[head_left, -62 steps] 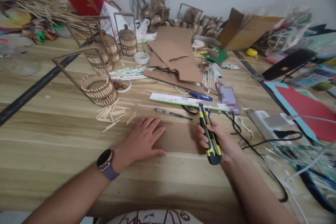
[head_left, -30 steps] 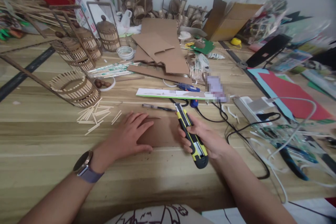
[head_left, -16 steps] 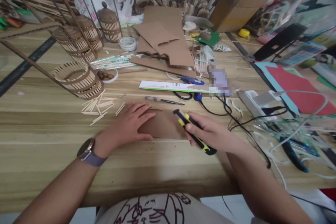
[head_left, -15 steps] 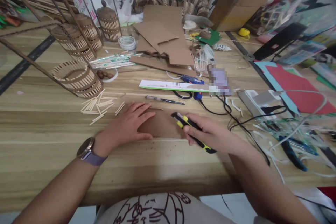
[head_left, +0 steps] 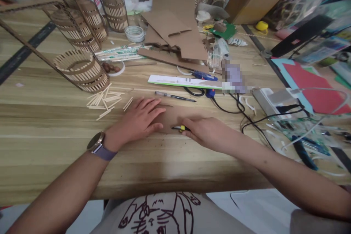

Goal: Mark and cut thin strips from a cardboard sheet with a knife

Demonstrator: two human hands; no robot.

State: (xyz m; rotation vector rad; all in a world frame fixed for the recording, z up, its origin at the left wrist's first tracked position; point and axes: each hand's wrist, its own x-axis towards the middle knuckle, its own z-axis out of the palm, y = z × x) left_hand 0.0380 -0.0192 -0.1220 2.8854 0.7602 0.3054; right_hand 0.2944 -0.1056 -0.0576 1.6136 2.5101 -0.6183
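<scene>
My left hand (head_left: 142,120) lies flat with fingers spread on the left part of a brown cardboard piece (head_left: 170,116), which rests on the wooden table. Closed round a black and yellow utility knife (head_left: 183,128), my right hand (head_left: 204,131) is low over the cardboard's right part. The knife's tip points left, near the cardboard's front edge; most of its handle is hidden in my fist. Just behind the cardboard lies a black pen (head_left: 175,96). Short wooden sticks (head_left: 105,100) are scattered left of my left hand.
A slatted basket (head_left: 82,71) with a tall handle stands at the left. Behind the pen lie a white strip (head_left: 186,81) and a blue glue gun (head_left: 204,75). Cardboard sheets (head_left: 175,14) are stacked farther back. Cables run to a power strip (head_left: 265,102) on the right.
My right hand has turned and lowered the knife toward the cardboard, its tip shifting left. My left hand stays on the cardboard. The whole view has shifted slightly.
</scene>
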